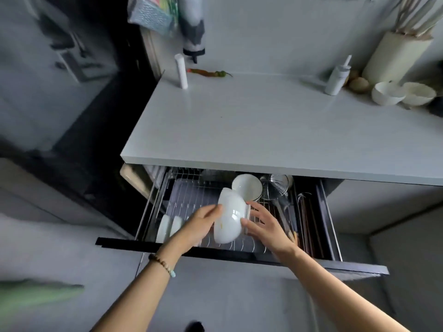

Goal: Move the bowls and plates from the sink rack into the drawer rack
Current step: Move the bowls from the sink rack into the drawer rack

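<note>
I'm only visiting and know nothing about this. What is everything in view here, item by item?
drawer rack: one, metal wire, in the open drawer
countertop: one, white, above the drawer
held bowl: one, white, on its side over the drawer rack
rack bowl: one, white, back of the rack
dishes: a few, white, upright at front left of the rack
skimmer: one, metal, back right of the drawer
counter bowls: two, white, far right of the countertop
bottle: one, white, on the countertop
chili pepper: one, red-green, at the back of the countertop
utensil holder: one, cream, back right corner
left hand: grips the bowl's rim
right hand: holds the bowl's foot
</note>
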The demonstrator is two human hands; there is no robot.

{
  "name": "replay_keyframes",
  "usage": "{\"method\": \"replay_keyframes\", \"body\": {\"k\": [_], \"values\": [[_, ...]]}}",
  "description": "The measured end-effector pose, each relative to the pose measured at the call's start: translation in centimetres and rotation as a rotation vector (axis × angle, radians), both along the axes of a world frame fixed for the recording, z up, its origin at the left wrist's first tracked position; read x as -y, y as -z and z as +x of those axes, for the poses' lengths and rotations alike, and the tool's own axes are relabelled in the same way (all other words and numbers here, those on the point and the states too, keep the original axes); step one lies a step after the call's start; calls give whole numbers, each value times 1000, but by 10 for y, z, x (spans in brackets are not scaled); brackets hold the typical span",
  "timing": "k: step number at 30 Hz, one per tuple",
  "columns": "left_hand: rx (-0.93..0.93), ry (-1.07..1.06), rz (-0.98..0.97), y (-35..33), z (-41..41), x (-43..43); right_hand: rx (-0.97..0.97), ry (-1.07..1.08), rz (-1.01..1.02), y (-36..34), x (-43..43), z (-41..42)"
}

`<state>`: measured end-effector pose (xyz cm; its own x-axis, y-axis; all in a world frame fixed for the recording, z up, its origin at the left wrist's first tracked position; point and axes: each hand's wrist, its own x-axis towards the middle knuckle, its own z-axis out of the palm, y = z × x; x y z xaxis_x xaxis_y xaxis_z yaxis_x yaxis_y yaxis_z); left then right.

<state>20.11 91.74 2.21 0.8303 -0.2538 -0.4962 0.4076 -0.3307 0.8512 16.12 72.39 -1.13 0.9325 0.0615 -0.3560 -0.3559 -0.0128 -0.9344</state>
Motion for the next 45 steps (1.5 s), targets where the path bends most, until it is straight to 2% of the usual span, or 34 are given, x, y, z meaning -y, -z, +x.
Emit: {"method": "replay_keyframes", "body": {"k": [3,7,14,20,34,45], "values": [[5,15,-14,16,31,-43,-42,5,39,14,-36,27],[-85,14,-18,48,59,-71,-145,-11,86,43,-61,56],[-358,-16,-14,119,77,-77,-371,50,101,107,-75,82],[-465,-29,7,164,83,-72,-512,48,105,151,-77,94],[-421,26,197,217,92,-77,-671,-61,175,209,-96,113],[-299,128,305,228,91,-74,-769,-100,266,239,-98,108]]}}
